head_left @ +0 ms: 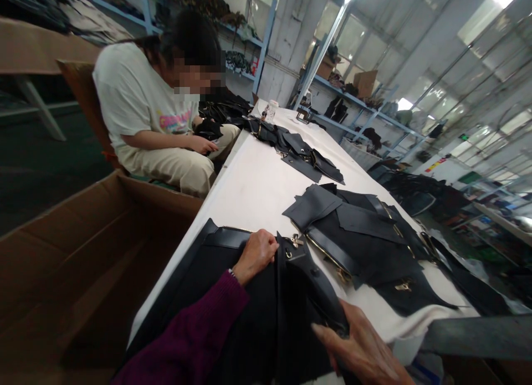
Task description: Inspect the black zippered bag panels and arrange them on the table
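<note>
One black panel [261, 318] lay at the near end of the table [245, 177], a zip [236, 228] along its upper edge and a gold clasp [296, 241] near its upper corner. Left hand [255, 255]: fingers curled in, thumb and forefinger pinching the panel at its upper edge, beside the clasp. Right hand [353, 338]: a thick fold of the panel sat between thumb and fingers; fingertips partly hidden. Near pile [361, 224]: black pieces with gold zips, loosely overlapped on the table, just beyond the panel. Far pile [299, 149]: similar dark pieces, farther along the table. A white bottle [271, 112] stood past that, toward the table's far end. Left of the table, a co-worker [141, 108] sat bent over a dark item [208, 129] held in the lap. An open box [158, 208] stood by the table's left edge. Shelves [349, 119] stood beyond the table, loaded with goods.
</note>
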